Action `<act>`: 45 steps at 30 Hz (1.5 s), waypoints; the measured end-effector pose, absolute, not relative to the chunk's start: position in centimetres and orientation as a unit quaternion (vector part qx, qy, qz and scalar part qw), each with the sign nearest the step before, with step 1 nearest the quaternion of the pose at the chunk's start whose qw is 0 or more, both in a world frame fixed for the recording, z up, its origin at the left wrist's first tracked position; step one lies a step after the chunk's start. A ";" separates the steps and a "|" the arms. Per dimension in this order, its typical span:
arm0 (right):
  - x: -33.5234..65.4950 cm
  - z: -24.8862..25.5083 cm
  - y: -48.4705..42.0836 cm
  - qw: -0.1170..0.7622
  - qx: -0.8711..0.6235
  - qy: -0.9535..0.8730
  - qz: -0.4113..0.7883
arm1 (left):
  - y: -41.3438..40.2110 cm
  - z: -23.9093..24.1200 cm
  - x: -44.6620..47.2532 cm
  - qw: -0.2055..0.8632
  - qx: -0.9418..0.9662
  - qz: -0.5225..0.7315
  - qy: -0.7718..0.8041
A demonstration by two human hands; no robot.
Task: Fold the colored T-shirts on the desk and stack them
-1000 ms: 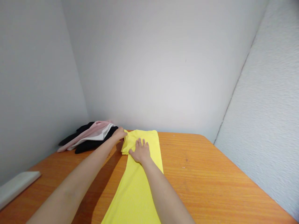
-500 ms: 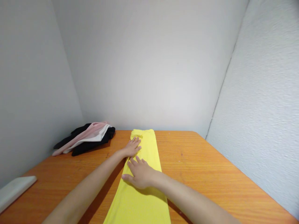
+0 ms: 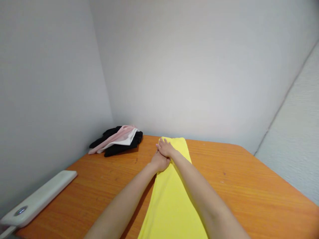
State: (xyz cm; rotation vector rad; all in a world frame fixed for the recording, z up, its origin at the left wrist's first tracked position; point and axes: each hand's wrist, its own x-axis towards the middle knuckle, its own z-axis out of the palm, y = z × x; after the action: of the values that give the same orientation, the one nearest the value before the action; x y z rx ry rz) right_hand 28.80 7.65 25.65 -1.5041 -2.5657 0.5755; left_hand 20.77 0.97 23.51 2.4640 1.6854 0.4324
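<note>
A long yellow cloth [image 3: 171, 202], folded into a narrow strip, lies on the orange wooden table [image 3: 236, 189] and runs away from me. My right hand [image 3: 165, 148] lies flat near the strip's far end, fingers stretched out. My left hand [image 3: 159, 162] rests just behind and partly under it on the strip's left edge; its fingers are hidden by the right hand. Both forearms reach out over the cloth.
A pile of black, pink and white clothes [image 3: 119, 142] sits in the far left corner by the walls. A white flat device [image 3: 37, 199] lies at the table's left edge. White walls close in the table at the back and both sides.
My right hand has slid forward along the yellow strip to its far end. The left hand has drawn back and now sits under the right hand. The view has swung to the left.
</note>
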 end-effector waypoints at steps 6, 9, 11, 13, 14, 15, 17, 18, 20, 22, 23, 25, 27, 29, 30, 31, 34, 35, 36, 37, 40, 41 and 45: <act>27.8 23.5 9.3 0.045 -0.511 -0.837 0.190 | 1.1 22.9 20.6 0.056 0.812 0.126 0.567; 28.0 24.5 8.7 0.043 -0.509 -0.840 0.182 | 1.0 22.8 20.6 0.052 0.811 0.124 0.569; 28.6 25.6 7.2 0.053 -0.511 -0.841 0.169 | 0.7 23.1 20.6 0.043 0.814 0.124 0.566; 29.9 26.8 4.2 0.074 -0.520 -0.838 0.148 | 0.3 23.7 20.7 0.028 0.821 0.124 0.557; 31.0 27.3 2.2 0.089 -0.520 -0.838 0.136 | 0.0 24.2 20.7 0.019 0.825 0.126 0.551; 32.2 27.6 -0.2 0.103 -0.514 -0.842 0.124 | -0.2 24.7 20.8 0.009 0.830 0.128 0.543; 35.4 27.9 -5.6 0.116 -0.479 -0.863 0.107 | -0.8 25.9 21.0 -0.008 0.843 0.134 0.520; 37.2 28.0 -8.4 0.108 -0.453 -0.878 0.107 | -1.2 26.5 21.1 -0.014 0.852 0.138 0.505; 40.7 28.0 -13.6 0.067 -0.409 -0.902 0.117 | -2.1 27.9 21.2 -0.020 0.868 0.146 0.474; 43.9 28.4 -17.8 0.033 -0.397 -0.908 0.130 | -3.4 29.3 21.2 -0.021 0.874 0.159 0.458; 45.1 28.8 -19.4 0.026 -0.399 -0.907 0.133 | -4.3 30.0 21.0 -0.021 0.872 0.169 0.459; 47.0 29.8 -21.9 0.030 -0.402 -0.906 0.130 | -6.5 31.5 20.3 -0.022 0.860 0.192 0.472; 48.1 30.7 -23.6 0.039 -0.383 -0.915 0.123 | -9.8 32.7 19.1 -0.020 0.845 0.210 0.492; 48.8 31.2 -25.0 0.039 -0.352 -0.929 0.111 | -14.3 33.4 17.5 0.017 0.832 0.230 0.504; 49.0 31.1 -25.5 0.036 -0.336 -0.936 0.101 | -16.8 33.3 16.6 0.062 0.826 0.248 0.502; 49.2 30.8 -25.9 0.034 -0.322 -0.942 0.086 | -19.4 33.0 15.8 0.108 0.822 0.261 0.495; 49.5 28.6 -26.3 0.049 -0.300 -0.953 0.014 | -26.4 30.9 13.8 0.113 0.855 0.243 0.444; 49.6 27.8 -26.2 0.064 -0.296 -0.953 -0.012 | -28.0 30.0 13.4 0.091 0.872 0.231 0.423; 49.7 27.0 -26.1 0.080 -0.294 -0.952 -0.035 | -29.1 29.3 13.0 0.065 0.885 0.214 0.407; 49.8 26.4 -26.0 0.097 -0.291 -0.950 -0.054 | -29.8 28.7 12.8 0.038 0.896 0.197 0.397; 49.7 25.7 -25.9 0.139 -0.279 -0.946 -0.086 | -29.9 27.4 12.4 -0.041 0.910 0.167 0.378; 49.7 25.8 -26.0 0.148 -0.268 -0.947 -0.097 | -29.6 27.1 12.5 -0.064 0.910 0.169 0.372; 49.9 26.5 -26.5 0.171 -0.213 -0.954 -0.124 | -29.0 25.4 12.6 -0.089 0.903 0.223 0.355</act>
State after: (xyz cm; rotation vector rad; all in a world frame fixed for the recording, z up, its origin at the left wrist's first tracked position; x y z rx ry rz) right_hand 49.88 -26.53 26.52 -0.6059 -2.7093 -0.3535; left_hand 12.56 -28.96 25.37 3.0104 1.1836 0.7442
